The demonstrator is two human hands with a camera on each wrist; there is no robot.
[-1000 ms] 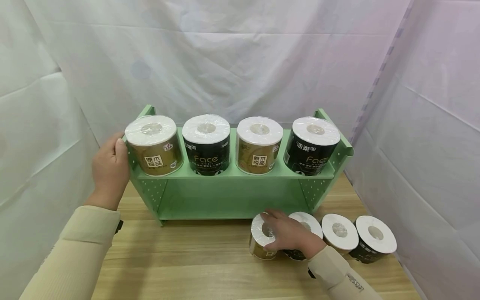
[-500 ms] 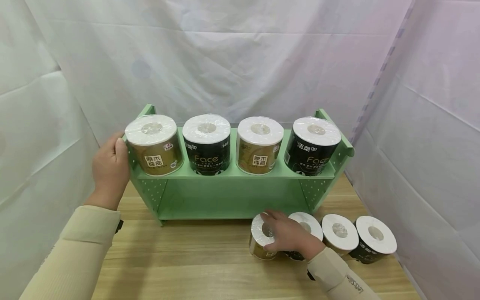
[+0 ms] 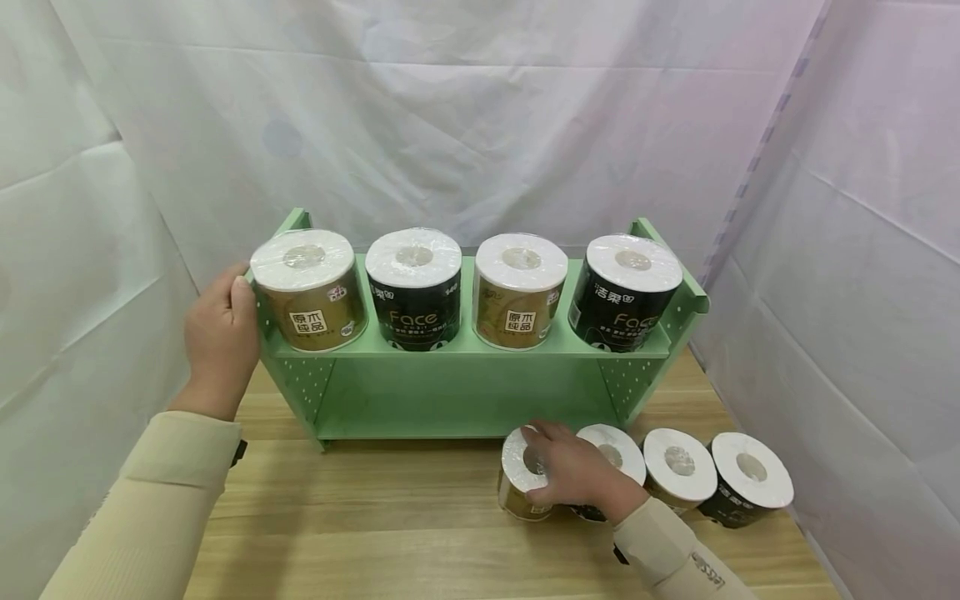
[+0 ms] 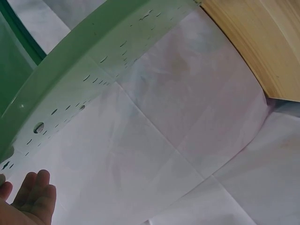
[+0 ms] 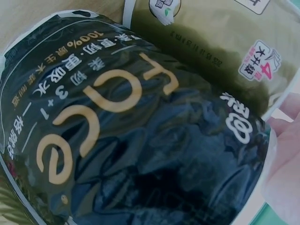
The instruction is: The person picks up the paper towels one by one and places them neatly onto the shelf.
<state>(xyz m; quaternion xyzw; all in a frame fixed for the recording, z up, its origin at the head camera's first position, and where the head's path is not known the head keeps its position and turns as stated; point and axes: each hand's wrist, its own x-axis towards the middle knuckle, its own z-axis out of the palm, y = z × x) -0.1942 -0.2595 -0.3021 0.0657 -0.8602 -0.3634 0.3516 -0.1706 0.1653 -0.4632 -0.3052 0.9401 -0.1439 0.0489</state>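
My left hand (image 3: pixel 225 333) is at the left side panel (image 3: pixel 288 387) of a green two-tier shelf, thumb and fingertips at its front edge. In the left wrist view its fingers (image 4: pixel 38 187) extend beside the perforated panel. My right hand (image 3: pixel 577 475) grips a gold-wrapped toilet paper roll (image 3: pixel 517 500) standing upright before the shelf, thumb at the near rim and fingers across the far rim. Just right of it, partly under the hand, stands a black-wrapped toilet paper roll (image 3: pixel 628 450). That black roll (image 5: pixel 140 140) fills most of the right wrist view, with the gold roll (image 5: pixel 206 51) behind it.
Gold (image 3: pixel 517 308) and black toilet paper rolls (image 3: pixel 416 312) alternate along the upper tier. Another gold roll (image 3: pixel 678 462) and black roll (image 3: pixel 750 471) continue the front row rightward on the wooden table (image 3: pixel 360 517). White cloth (image 3: pixel 465 125) hangs behind and at both sides.
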